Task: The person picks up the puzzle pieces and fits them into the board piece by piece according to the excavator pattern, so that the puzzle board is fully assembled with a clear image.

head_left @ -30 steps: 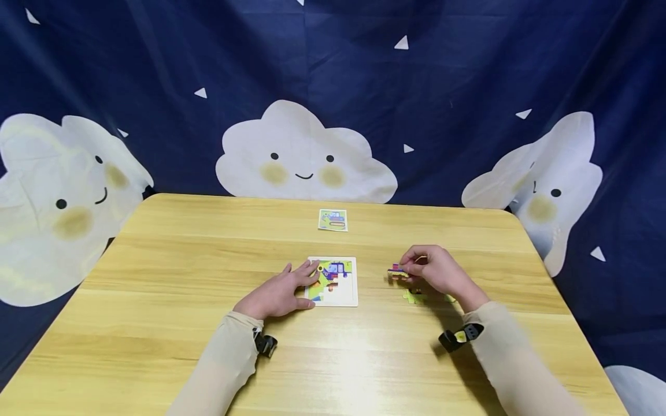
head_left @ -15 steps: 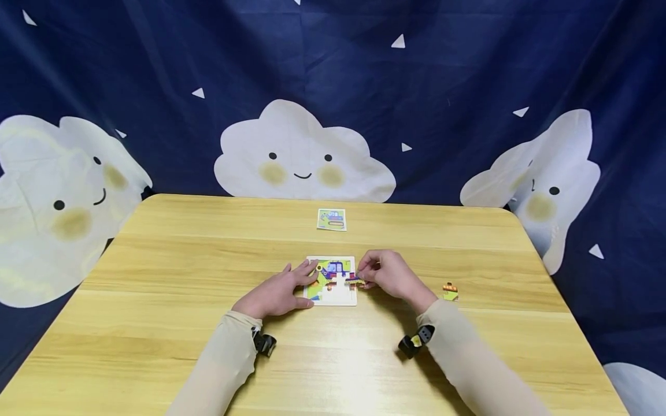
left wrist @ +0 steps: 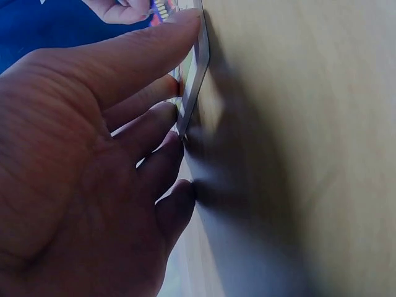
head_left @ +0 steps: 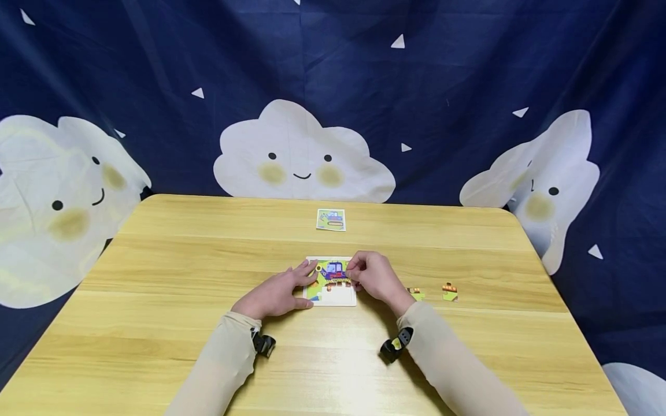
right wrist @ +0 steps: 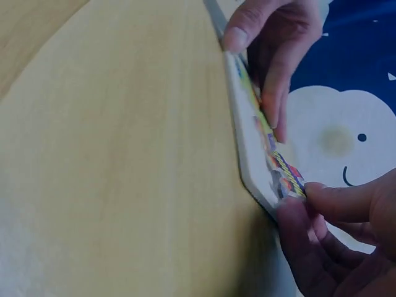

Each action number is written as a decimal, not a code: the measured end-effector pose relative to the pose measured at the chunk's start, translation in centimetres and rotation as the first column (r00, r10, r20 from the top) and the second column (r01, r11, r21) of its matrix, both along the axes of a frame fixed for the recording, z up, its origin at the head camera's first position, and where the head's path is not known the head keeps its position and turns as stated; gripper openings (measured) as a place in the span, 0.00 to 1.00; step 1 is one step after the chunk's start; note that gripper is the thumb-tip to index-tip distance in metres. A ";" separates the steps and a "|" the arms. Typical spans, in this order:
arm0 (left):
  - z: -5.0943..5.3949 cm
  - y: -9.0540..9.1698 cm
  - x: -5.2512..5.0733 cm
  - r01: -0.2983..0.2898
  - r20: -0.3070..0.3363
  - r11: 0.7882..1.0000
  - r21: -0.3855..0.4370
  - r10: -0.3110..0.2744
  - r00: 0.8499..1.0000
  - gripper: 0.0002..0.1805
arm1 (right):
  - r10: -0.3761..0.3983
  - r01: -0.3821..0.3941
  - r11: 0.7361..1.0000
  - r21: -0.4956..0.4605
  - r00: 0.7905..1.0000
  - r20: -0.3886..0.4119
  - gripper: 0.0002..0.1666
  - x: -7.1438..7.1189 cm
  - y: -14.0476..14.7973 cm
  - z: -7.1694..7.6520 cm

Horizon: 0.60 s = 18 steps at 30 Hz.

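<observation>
A white-framed jigsaw board (head_left: 340, 299), partly filled with a blue digger picture, lies mid-table, with bare white along its lower right. My left hand (head_left: 272, 292) rests on its left side, fingers spread; in the left wrist view the thumb (left wrist: 154, 52) touches the edge. At the right side of the board, my right hand (head_left: 376, 278) pinches a jigsaw piece between thumb and fingers. The right wrist view shows this piece (right wrist: 291, 174), with a yellow-striped band, lying against the board's picture. Whether it sits flat in the frame is hidden by the fingertips.
Two loose jigsaw pieces lie to the right of the board: a green and orange one (head_left: 450, 292) and another (head_left: 415, 293) partly behind the right wrist. A small digger picture card (head_left: 330, 220) lies near the table's far edge. Behind hangs a dark blue cloud-print curtain (head_left: 442, 69).
My right hand has carried the jigsaw piece leftward from beside the loose pieces onto the board's right part, where the striped band now looks continuous. My left hand has stayed put.
</observation>
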State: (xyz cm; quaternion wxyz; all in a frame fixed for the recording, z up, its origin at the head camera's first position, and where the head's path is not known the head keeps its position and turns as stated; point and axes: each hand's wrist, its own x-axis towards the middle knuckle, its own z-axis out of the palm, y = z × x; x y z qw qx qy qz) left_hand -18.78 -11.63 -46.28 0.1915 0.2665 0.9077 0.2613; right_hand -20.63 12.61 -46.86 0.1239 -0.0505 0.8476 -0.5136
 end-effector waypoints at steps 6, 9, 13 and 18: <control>0.0 0.0 -0.1 0.001 -0.002 1.000 -0.011 -0.001 1.000 0.36 | 0.010 -0.007 0.996 0.092 0.999 -0.039 0.08 0.0 -0.2 -0.2; 0.0 0.0 -0.1 -0.003 0.000 1.000 -0.009 0.003 1.000 0.36 | 0.030 -0.023 0.993 0.118 0.998 -0.063 0.08 0.0 -0.2 -0.2; 0.0 0.0 -0.1 -0.003 0.004 1.000 -0.008 0.004 1.000 0.36 | 0.073 -0.064 0.988 0.139 0.995 -0.065 0.08 -0.2 -0.2 -0.2; 0.0 0.0 -0.1 -0.001 0.004 1.000 -0.007 0.001 1.000 0.36 | 0.119 -0.105 0.980 0.169 0.990 -0.073 0.09 -0.6 -0.2 -0.3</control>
